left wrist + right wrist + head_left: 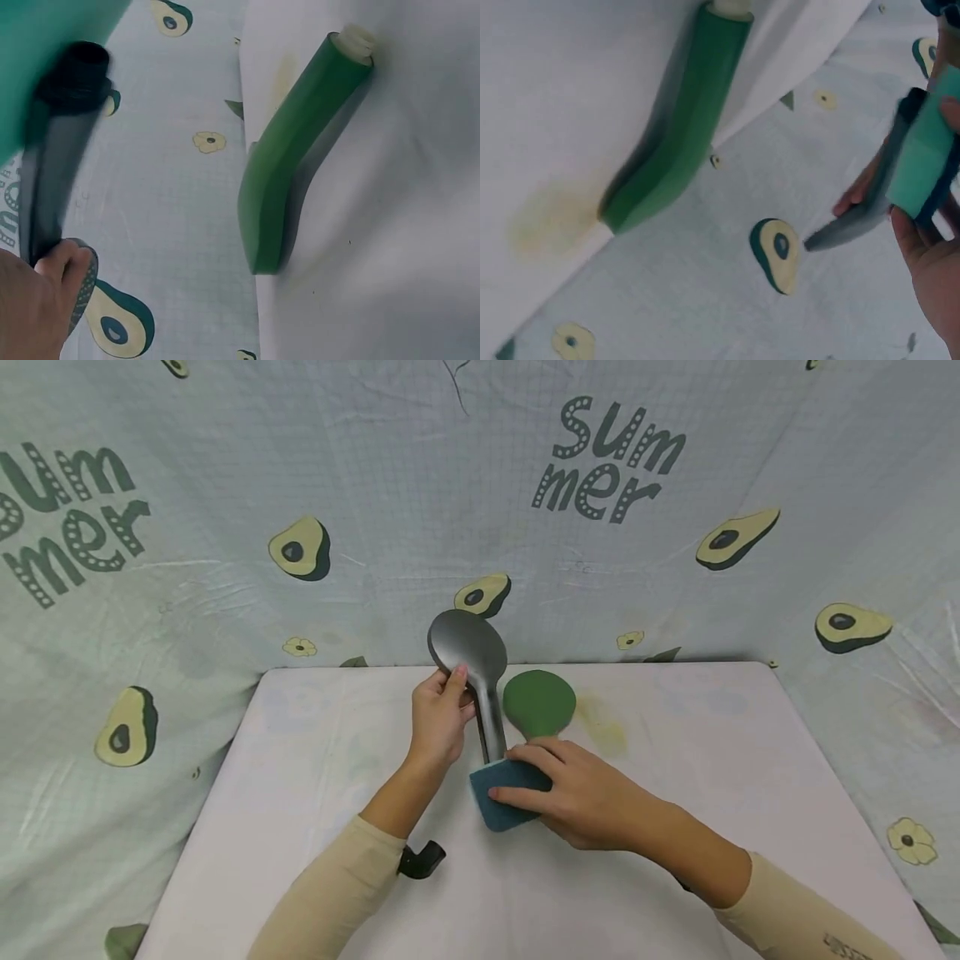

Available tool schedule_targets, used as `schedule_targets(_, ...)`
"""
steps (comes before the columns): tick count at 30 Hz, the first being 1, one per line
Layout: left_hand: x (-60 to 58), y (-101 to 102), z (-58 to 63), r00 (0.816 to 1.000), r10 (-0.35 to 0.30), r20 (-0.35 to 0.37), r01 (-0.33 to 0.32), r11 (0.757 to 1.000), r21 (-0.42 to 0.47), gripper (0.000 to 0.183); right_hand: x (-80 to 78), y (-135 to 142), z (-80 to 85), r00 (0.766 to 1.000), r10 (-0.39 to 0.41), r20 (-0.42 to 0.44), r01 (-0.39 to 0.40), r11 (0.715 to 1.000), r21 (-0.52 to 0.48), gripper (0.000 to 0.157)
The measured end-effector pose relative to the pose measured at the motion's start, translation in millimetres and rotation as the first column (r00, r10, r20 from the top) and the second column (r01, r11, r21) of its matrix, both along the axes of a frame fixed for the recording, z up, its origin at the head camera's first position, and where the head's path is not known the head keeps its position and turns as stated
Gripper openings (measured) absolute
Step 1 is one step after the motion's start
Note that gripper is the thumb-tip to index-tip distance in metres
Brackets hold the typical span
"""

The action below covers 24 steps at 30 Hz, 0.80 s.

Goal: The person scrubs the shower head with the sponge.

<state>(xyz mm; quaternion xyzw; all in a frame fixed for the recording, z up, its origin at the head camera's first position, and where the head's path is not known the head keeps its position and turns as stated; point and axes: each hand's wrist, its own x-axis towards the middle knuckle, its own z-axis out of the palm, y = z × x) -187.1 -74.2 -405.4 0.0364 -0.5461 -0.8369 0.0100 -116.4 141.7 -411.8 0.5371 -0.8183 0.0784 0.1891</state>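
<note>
Raised above the table in the head view, a grey handheld shower head tilts with its round end up. My left hand pinches it near the neck, thumb on the front. My right hand grips a blue sponge at the handle's lower end. In the right wrist view the sponge shows a light green side lying along the grey handle. Behind the right hand, a green shower head lies on the table; its pale threaded end appears in the left wrist view.
A white-covered table spans the front, its far edge meeting a cloth backdrop printed with avocados and lettering. A yellowish stain marks the cover right of the green shower head. A small black bent piece shows beside the left sleeve.
</note>
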Motion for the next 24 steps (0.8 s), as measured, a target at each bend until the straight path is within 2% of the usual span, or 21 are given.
schedule_targets(3,0.5,0.4,-0.5,1.000,-0.008,0.001,0.008,0.999,0.040,0.042,-6.5,1.8,-3.2,0.989,-0.066,0.134,0.081,0.991,-0.109,0.073)
schedule_targets(7,2.1,4.0,-0.1,1.000,-0.018,0.012,0.018,0.999,0.049,0.042,-18.7,-2.0,-7.4,0.944,-0.156,0.291,0.227,0.946,-0.229,0.070)
schedule_targets(11,4.6,7.0,1.2,1.000,-0.025,0.012,0.024,0.998,0.065,0.041,-32.8,-9.2,-7.7,0.901,-0.203,0.383,0.336,0.886,-0.321,0.067)
schedule_targets(15,7.0,8.7,3.0,0.998,-0.059,0.003,0.058,0.990,0.128,0.043,-47.4,-13.4,-4.0,0.852,-0.254,0.457,0.451,0.801,-0.394,0.071)
schedule_targets(17,7.1,9.7,2.9,0.997,-0.072,-0.001,0.071,0.983,0.169,0.044,-52.3,-14.6,-1.7,0.832,-0.264,0.488,0.485,0.773,-0.409,0.074)
schedule_targets(19,6.1,10.4,1.9,0.998,-0.064,-0.001,0.063,0.976,0.209,0.043,-54.7,-15.4,-0.5,0.820,-0.240,0.520,0.487,0.771,-0.411,0.075)
schedule_targets(21,4.5,10.8,0.4,0.999,-0.040,-0.001,0.039,0.970,0.239,0.042,-54.0,-15.8,-1.3,0.805,-0.191,0.562,0.467,0.788,-0.401,0.075)
schedule_targets(23,3.2,10.7,-0.9,1.000,-0.006,0.001,0.006,0.966,0.258,0.041,-49.9,-15.3,-3.8,0.777,-0.116,0.619,0.435,0.810,-0.394,0.074)
schedule_targets(24,2.7,10.6,-1.4,1.000,0.009,-0.003,-0.008,0.965,0.262,0.041,-46.3,-14.5,-5.3,0.753,-0.077,0.654,0.423,0.817,-0.391,0.074)
